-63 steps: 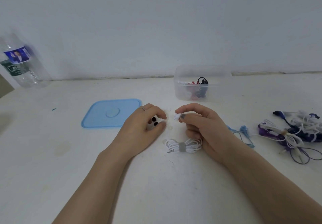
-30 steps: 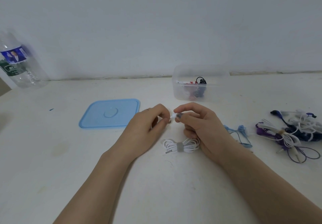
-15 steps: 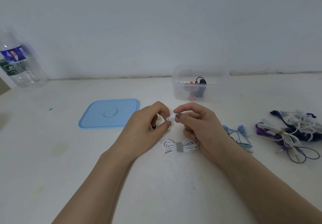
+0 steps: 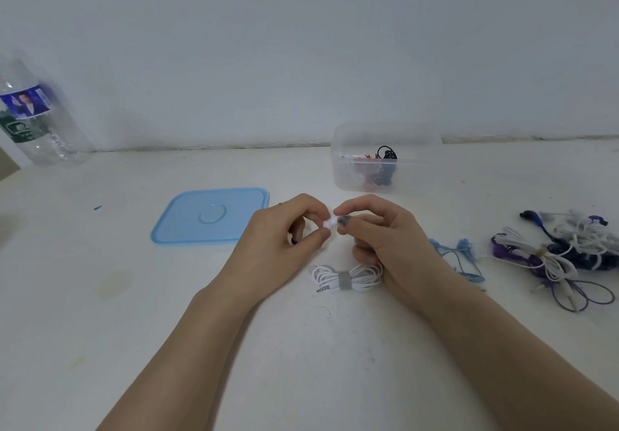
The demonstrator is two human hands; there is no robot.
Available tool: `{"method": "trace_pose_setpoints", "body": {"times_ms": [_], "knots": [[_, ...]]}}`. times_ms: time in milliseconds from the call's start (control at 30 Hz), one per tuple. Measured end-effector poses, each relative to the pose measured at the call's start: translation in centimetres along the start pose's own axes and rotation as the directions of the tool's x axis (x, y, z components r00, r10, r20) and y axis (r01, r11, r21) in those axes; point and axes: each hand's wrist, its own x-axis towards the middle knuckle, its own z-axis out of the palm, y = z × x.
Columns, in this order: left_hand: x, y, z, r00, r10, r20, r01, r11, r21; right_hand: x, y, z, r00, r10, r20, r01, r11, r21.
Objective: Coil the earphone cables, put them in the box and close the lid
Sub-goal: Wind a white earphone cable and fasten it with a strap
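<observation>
We hold our two hands close together over the white surface [image 4: 100, 347], both pinching one small white earbud [image 4: 330, 223] between them: the left hand [image 4: 278, 246] grips it with thumb and curled forefinger, the right hand [image 4: 385, 239] with thumb and fingertips. Just below our hands lies the coiled white earphone cable [image 4: 346, 278], bound in the middle by a grey strap, its plug end pointing left. The clear box [image 4: 415, 162] stands beyond the hands near the wall, open, with dark and red earphones inside. Its blue lid [image 4: 207, 217] lies flat to the left. At the right we see a loose blue earphone [image 4: 459, 256] and a tangled pile of purple and white cables [image 4: 569, 256]. A plastic bottle [image 4: 33, 119] stands far left.
</observation>
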Motion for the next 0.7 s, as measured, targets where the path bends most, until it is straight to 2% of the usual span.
{"method": "trace_pose_setpoints", "body": {"times_ms": [433, 700], "knots": [[0.0, 0.9, -0.2, 0.998, 0.049, -0.031, -0.049, 0.999, -0.004, -0.1, -0.5, -0.5, 0.993, 0.086, 0.083, -0.095, 0.99, 0.105], [-0.2, 1.2, -0.1, 0.999, 0.036, -0.03, -0.039, 0.993, -0.114, -0.4, -1.4, -1.0, 0.975, 0.161, 0.152, -0.18, 0.975, 0.126]]}}
